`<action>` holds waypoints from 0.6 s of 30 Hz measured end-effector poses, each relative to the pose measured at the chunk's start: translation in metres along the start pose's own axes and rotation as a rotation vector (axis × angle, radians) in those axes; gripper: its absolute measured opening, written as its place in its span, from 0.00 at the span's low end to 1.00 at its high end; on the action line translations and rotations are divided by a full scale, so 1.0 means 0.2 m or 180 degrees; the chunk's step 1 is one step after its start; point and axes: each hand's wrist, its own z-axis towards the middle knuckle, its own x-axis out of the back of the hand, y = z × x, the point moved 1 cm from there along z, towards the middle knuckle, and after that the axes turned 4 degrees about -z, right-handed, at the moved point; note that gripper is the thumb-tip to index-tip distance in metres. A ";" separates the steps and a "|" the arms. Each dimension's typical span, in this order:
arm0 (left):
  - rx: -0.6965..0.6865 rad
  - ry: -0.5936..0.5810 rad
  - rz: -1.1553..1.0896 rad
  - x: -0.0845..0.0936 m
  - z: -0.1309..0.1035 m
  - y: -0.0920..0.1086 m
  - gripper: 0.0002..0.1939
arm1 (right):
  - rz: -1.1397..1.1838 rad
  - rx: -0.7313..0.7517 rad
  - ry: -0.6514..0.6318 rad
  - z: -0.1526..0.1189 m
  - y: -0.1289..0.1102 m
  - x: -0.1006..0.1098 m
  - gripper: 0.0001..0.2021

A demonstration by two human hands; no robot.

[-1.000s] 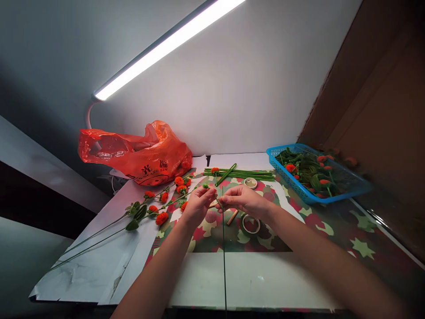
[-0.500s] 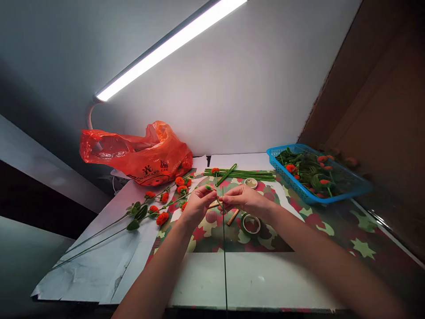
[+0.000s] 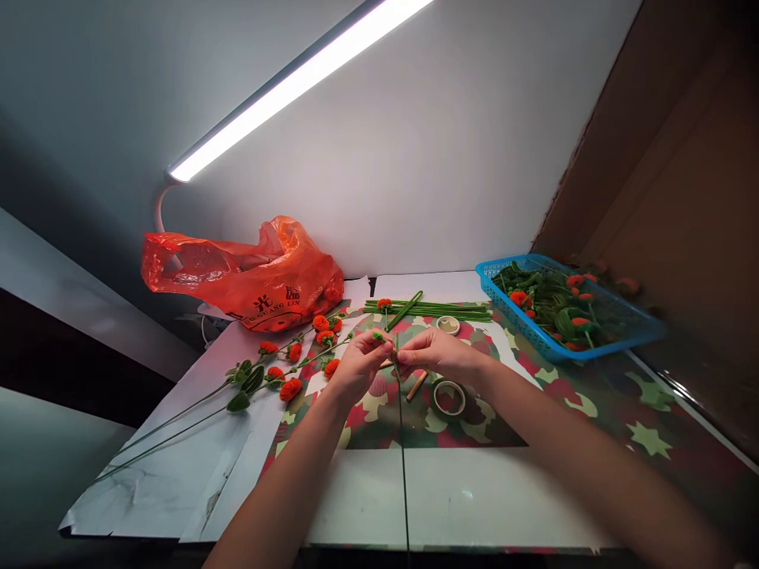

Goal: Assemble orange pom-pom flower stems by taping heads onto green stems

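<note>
A long thin green stem (image 3: pixel 404 466) stands upright between my hands, its lower end running down past the table's front edge. My left hand (image 3: pixel 359 362) is closed in a pinch by the stem's top, with a small fuzzy green tip (image 3: pixel 378 337) showing above its fingers. My right hand (image 3: pixel 439 352) pinches the same stem from the other side, thumb and forefinger together. The fingertips almost meet, and they hide where the green piece and stem join. Beneath the right hand lie a roll of dark green tape (image 3: pixel 462 409) and a short brown stick (image 3: pixel 417 386).
Orange-red artificial flowers (image 3: pixel 290 390) on stems lie at left, before a red plastic bag (image 3: pixel 296 276). Behind my hands are green fuzzy stems (image 3: pixel 456 312) and a pale tape roll (image 3: pixel 439 325). A blue basket (image 3: pixel 549 346) of flowers and leaves stands right. A lit lamp (image 3: pixel 302 91) hangs above.
My left hand has shifted slightly right, bringing its green piece against the upright stem by my right fingertips. The stem's lower end has swung a little right. The objects on the table stay put.
</note>
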 end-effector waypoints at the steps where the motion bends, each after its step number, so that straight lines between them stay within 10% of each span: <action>1: -0.0028 -0.0015 0.0022 0.00 0.00 0.00 0.12 | -0.0008 -0.0014 -0.0035 0.00 0.00 0.00 0.14; 18: 0.0149 -0.0255 -0.0217 -0.01 0.01 -0.02 0.16 | 0.0340 -0.0089 -0.0416 0.03 0.06 0.02 0.14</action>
